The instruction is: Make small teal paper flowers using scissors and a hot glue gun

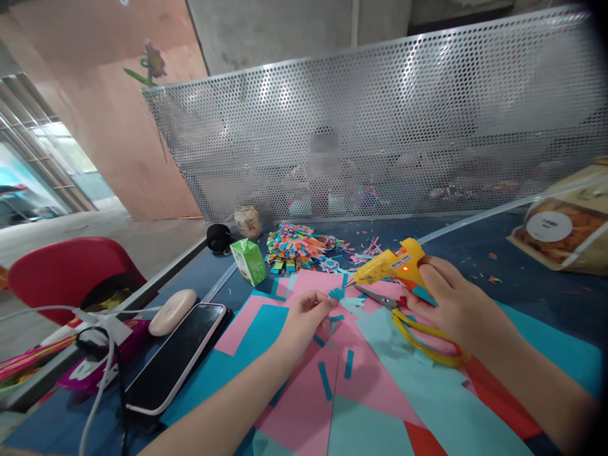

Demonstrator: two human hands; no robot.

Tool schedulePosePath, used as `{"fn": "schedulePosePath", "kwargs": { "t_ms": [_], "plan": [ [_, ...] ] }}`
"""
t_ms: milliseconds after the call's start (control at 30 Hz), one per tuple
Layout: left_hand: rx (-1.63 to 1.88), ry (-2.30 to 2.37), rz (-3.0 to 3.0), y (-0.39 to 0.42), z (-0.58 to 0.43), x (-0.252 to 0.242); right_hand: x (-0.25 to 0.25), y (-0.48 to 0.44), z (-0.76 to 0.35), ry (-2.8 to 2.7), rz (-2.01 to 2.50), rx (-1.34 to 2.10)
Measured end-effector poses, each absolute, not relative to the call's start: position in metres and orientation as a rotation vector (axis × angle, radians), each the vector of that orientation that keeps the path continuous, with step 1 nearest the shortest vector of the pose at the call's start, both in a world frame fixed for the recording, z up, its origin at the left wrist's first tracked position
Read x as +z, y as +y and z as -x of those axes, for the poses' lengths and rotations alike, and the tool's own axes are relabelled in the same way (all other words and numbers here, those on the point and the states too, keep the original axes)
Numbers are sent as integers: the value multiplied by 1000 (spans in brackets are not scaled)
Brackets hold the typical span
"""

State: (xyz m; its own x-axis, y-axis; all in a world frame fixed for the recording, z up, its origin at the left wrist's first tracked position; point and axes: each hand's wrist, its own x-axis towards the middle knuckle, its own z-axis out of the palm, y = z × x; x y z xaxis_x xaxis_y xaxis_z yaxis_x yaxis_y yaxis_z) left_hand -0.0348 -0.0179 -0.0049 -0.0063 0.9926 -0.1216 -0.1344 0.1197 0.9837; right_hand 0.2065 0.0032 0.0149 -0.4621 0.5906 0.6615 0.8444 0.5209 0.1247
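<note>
Yellow plastic marks the glue gun (389,265), right of centre in the frame, its handle wrapped by the curled fingers of the right hand (451,304). At centre, the left hand (306,315) pinches a small blue piece (337,293), thumb and forefinger pressed nearly together. Gluing looks to be the step in hand (a red light (405,268) glows on the gun); the next move seems to call for a steady nozzle (350,284) at the piece.

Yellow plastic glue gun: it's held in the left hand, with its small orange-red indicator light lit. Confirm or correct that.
Wrong hand: the head view shows the yellow plastic glue gun held in the right hand. Its small orange-red indicator light is indeed lit.
</note>
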Motion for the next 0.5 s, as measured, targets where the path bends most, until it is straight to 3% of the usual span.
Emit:
{"fn": "schedulePosePath", "kwargs": {
  "t_ms": [233, 500],
  "plan": [
    [1178, 1157, -1046, -17, 36, -6, 14, 2, -206, -2219, 1143, -582],
    [1173, 1199, -1053, -16, 37, -6, 25, -2, -202, -2238, 849, -993]
  ]
}}
